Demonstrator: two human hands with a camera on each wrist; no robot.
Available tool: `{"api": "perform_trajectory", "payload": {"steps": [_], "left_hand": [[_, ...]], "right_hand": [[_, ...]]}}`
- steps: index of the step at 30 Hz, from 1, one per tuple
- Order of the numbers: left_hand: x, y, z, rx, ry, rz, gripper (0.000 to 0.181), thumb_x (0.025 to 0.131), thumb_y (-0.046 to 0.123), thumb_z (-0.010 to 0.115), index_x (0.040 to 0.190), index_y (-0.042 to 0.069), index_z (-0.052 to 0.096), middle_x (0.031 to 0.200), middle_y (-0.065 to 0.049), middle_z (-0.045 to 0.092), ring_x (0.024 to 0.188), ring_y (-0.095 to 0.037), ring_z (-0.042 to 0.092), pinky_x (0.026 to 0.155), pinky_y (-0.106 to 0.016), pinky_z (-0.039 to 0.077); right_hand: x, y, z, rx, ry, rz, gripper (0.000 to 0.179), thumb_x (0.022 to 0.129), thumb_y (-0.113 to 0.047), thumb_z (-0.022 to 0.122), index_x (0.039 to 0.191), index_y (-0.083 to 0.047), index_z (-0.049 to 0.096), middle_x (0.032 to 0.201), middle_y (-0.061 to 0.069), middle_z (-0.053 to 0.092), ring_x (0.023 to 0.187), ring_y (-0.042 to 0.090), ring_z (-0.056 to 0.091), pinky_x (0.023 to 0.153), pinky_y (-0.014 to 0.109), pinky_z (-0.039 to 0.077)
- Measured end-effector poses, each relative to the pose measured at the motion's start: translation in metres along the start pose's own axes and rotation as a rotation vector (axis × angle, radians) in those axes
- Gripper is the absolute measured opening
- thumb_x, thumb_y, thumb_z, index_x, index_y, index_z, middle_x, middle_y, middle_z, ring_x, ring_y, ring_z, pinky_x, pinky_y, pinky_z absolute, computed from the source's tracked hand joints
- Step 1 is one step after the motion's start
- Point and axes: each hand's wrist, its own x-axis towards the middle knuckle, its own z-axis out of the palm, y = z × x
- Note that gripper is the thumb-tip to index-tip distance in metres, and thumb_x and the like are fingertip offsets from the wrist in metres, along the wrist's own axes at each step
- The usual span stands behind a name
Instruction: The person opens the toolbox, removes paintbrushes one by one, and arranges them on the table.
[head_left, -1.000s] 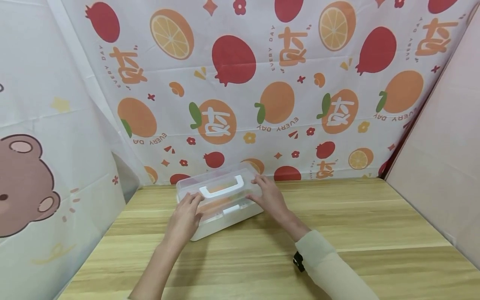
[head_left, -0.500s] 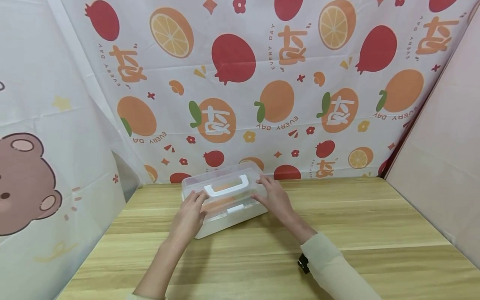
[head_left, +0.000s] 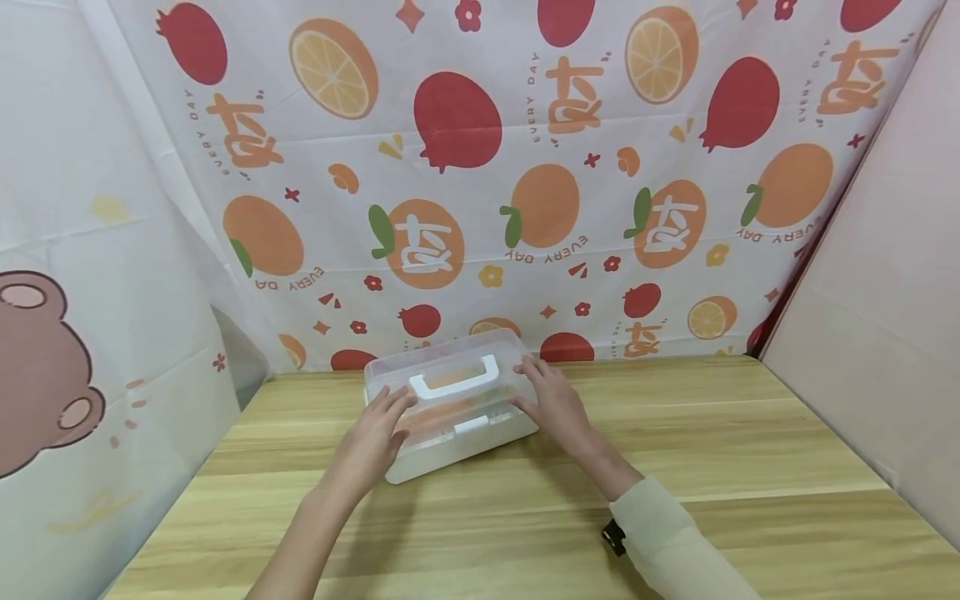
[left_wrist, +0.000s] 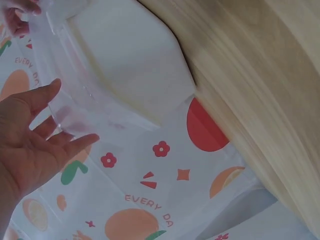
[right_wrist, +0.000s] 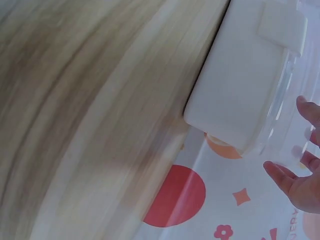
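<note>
A storage box with a clear lid and white base (head_left: 457, 450) stands slightly turned on the table, close to the patterned backdrop. On its lid is a white carry handle (head_left: 453, 379), and a white latch (head_left: 471, 424) sits at the front. My left hand (head_left: 367, 446) is at the lid's left end, fingers spread and loosely bent; the left wrist view shows nothing gripped. At the right end, my right hand (head_left: 558, 408) is likewise spread beside the lid (right_wrist: 287, 125). Whether any fingertips touch the lid, I cannot tell. Orange shapes show through the lid.
The wood-grain table (head_left: 675, 467) spreads in front of the box and to its right. Behind stands a fruit-print backdrop (head_left: 480, 208). A bear-print sheet (head_left: 150, 350) closes off the left and a pale sheet (head_left: 870, 333) the right.
Over the last second the box has shifted a little to the right against the backdrop, and both hands have moved along with it. The head view has also shifted slightly.
</note>
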Motion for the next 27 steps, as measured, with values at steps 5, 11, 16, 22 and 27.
{"api": "perform_trajectory", "payload": {"steps": [5, 11, 16, 22, 27], "left_hand": [[-0.003, 0.000, -0.003, -0.022, -0.013, 0.041, 0.050, 0.070, -0.010, 0.073, 0.117, 0.002, 0.059, 0.127, -0.017, 0.051, 0.120, -0.040, 0.041, 0.086, -0.047, 0.042], [-0.003, 0.000, -0.004, -0.045, -0.028, 0.068, 0.052, 0.070, -0.009, 0.073, 0.120, 0.002, 0.060, 0.128, -0.016, 0.051, 0.121, -0.039, 0.040, 0.087, -0.048, 0.042], [-0.003, -0.001, -0.004, -0.046, -0.061, 0.093, 0.053, 0.073, -0.010, 0.070, 0.123, 0.005, 0.059, 0.130, -0.016, 0.049, 0.122, -0.040, 0.038, 0.085, -0.050, 0.042], [-0.002, 0.001, -0.002, -0.024, -0.065, 0.121, 0.054, 0.072, -0.013, 0.069, 0.121, 0.008, 0.060, 0.131, -0.017, 0.048, 0.122, -0.042, 0.037, 0.078, -0.050, 0.046], [0.000, 0.004, -0.001, -0.025, -0.067, 0.121, 0.055, 0.072, -0.014, 0.069, 0.122, 0.009, 0.060, 0.132, -0.017, 0.047, 0.122, -0.042, 0.036, 0.078, -0.050, 0.047]], "right_hand": [[-0.006, 0.001, -0.004, -0.044, -0.026, 0.007, 0.049, 0.083, -0.032, 0.068, 0.125, -0.015, 0.052, 0.136, 0.008, 0.043, 0.117, 0.029, 0.044, 0.083, 0.041, 0.047], [-0.015, 0.003, -0.008, -0.084, 0.002, -0.045, 0.050, 0.084, -0.032, 0.066, 0.130, -0.018, 0.051, 0.135, 0.009, 0.045, 0.112, 0.033, 0.048, 0.068, 0.043, 0.051], [-0.021, 0.007, -0.012, -0.138, 0.041, -0.113, 0.049, 0.085, -0.030, 0.066, 0.131, -0.020, 0.052, 0.132, 0.011, 0.047, 0.105, 0.035, 0.051, 0.060, 0.042, 0.052], [-0.023, 0.015, -0.014, -0.164, 0.047, -0.194, 0.057, 0.078, -0.021, 0.074, 0.131, -0.020, 0.052, 0.130, 0.013, 0.047, 0.111, 0.035, 0.046, 0.072, 0.043, 0.050], [-0.023, 0.021, -0.016, -0.110, 0.031, -0.236, 0.058, 0.077, -0.017, 0.075, 0.130, -0.014, 0.052, 0.135, 0.013, 0.043, 0.126, 0.033, 0.034, 0.094, 0.045, 0.038]]}}
